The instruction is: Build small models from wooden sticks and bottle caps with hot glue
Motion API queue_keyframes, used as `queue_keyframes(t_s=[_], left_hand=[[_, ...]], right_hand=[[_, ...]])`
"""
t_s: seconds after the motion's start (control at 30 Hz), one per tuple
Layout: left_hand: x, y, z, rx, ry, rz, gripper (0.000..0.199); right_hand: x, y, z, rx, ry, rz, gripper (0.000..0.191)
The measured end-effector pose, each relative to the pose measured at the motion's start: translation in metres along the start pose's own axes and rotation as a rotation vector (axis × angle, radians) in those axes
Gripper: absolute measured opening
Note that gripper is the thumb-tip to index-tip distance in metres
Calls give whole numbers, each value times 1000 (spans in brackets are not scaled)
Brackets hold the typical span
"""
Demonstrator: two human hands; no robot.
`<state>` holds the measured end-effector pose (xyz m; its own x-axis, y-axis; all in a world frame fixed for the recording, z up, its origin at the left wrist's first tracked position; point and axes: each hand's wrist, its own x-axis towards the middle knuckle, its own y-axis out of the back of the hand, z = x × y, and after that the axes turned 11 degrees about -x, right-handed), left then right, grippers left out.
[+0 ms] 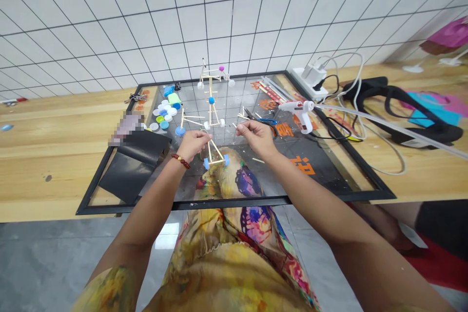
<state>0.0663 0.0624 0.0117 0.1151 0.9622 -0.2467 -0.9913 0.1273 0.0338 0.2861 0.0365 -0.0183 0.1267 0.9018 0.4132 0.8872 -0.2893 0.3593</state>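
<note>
My left hand point(192, 145) is closed over a model of glued wooden sticks point(214, 153) with blue bottle-cap wheels, and my fingers hide part of it. My right hand point(256, 137) pinches a thin wooden stick point(237, 126) between thumb and fingers, close to a pair of blue-handled scissors point(261, 119). Beyond my hands, a taller stick structure point(211, 102) stands on the glass-topped mat point(307, 165), with white caps and blue and purple balls on it. A heap of plastic bottle caps point(163, 115) lies to the left of my left hand.
A hot glue gun point(298, 114) lies on the mat's right side, with a long glue stick point(391, 126) beside it. A black pouch point(131, 165) sits at the left. A power strip point(309, 78), cables and a black strap point(402, 112) lie on the wooden table point(47, 156).
</note>
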Motion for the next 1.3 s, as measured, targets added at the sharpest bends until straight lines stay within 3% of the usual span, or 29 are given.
queue_keyframes(t_s=[0.5,0.67,0.8,1.0,1.17,1.3], left_hand=[[12,8,-12,271,-226,83,31],[10,10,-7,356,-322,144,20],[6,8,-8,478,-530,185,15],[-6,2,-9,521,-837,218,27],[-11,-2,-11,509,-923,180,31],[-11,-4,-13,478,-946,142,33]], right_hand=[[2,-4,7,-87,-14,7,47],[1,-1,5,-75,9,22,44],[0,2,-2,-72,47,62,43],[-6,-3,-6,-204,226,-4,49],[-10,-8,2,-413,455,-87,43],[-11,-8,7,-441,457,-93,32]])
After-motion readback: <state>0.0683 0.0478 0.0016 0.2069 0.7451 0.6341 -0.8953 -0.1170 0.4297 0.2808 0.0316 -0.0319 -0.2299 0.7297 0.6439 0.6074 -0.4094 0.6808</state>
